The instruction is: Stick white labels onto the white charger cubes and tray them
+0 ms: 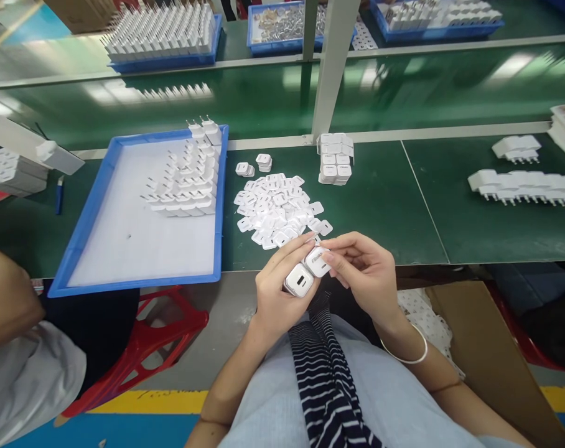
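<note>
My left hand (270,289) is closed around two white plug chargers held side by side. The nearer charger (299,281) shows a face with dark port slots. On the end of the other charger sits a white face plate (317,262) with printed lettering. My right hand (373,274) pinches the edge of that plate between thumb and fingers; whether the plate is fully seated I cannot tell. Just beyond my hands, a loose pile of white face plates (275,208) lies on the green table (380,218).
A blue-rimmed tray (221,205) at left holds rows of white plug chargers (189,180), pins up. Stacked white chargers (335,158) stand beside a post (331,74). More chargers (527,185) lie at right. A co-worker's arm (9,298) and red stool (165,330) are at left.
</note>
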`<state>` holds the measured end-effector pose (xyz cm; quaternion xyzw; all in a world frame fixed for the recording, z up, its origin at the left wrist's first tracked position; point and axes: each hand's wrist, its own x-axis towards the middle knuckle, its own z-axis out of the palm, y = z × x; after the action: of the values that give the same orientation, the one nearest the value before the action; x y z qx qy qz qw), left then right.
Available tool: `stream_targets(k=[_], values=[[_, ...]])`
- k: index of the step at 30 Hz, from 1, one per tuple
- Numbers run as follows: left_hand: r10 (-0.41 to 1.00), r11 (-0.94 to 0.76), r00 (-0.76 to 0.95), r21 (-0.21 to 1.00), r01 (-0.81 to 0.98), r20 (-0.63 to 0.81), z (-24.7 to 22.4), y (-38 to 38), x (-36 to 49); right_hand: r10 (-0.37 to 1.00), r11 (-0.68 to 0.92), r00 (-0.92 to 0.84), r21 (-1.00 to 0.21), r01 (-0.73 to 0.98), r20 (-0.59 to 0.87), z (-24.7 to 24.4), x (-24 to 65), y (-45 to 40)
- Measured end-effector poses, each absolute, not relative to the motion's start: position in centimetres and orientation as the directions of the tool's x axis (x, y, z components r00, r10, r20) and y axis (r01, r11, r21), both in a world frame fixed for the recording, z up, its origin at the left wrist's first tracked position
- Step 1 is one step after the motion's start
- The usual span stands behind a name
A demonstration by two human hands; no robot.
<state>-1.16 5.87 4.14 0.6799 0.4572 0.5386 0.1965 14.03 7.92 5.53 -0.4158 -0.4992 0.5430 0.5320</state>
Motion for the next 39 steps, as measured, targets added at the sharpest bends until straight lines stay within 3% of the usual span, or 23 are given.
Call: stream_targets(k=[11,19,26,39], values=[[0.817,-0.540,0.045,0.736,0.409,0.575,4.0,5.8,-1.5,0.980,-0.129,-0.179,-0.962,-0.240,-0.087,6.1,14.4,8.5],[0.821,-0.543,0.071,0.735,0.406,0.567,3.9,6.0,-1.9,0.974,-0.151,-0.201,-0.956,-0.251,-0.101,6.3,14.3,8.7],[0.838,-0.522,0.084,0.750,0.405,0.538,3.7,6.1,-2.1,0.965,-0.151,-0.241,-0.974,-0.169,-0.108,6.4,14.4,8.9],[0.883,-0.437,0.022,0.805,0.401,0.468,3.5,5.9,-1.7,0.974,-0.008,-0.223,-0.996,0.092,-0.029,5.9,14.5,8.5]])
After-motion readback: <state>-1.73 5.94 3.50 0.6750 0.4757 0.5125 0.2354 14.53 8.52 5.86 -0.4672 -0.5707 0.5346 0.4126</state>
